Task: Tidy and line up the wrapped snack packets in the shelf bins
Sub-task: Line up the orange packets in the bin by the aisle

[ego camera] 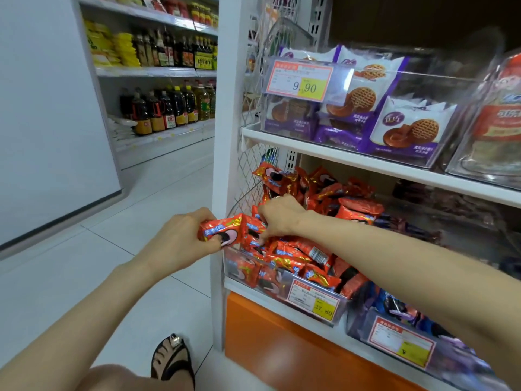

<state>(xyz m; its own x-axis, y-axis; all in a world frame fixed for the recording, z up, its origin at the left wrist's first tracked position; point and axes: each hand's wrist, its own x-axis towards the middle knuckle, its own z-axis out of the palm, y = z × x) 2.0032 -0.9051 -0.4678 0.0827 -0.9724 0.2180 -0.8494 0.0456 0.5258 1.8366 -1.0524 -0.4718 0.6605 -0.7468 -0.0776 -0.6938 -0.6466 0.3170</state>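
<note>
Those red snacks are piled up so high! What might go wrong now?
1. The red packet in the left hand sits past the clear bin, over the floor; a slip would likely drop it.
2. The heaped pile rises above the bin's wall; the right hand digging in might send packets sliding out.
3. Squeezing hard may crush the snack inside.

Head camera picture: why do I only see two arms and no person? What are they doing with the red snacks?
The camera sits on the person's head and looks down, so you see only their arms, like your own when you look down. This is a shop shelf. The left hand grips a red packet at the left edge of the clear bin. The right hand reaches into the bin and seems to pinch packets in the red pile. Purple packets sit on the shelf above.
</note>
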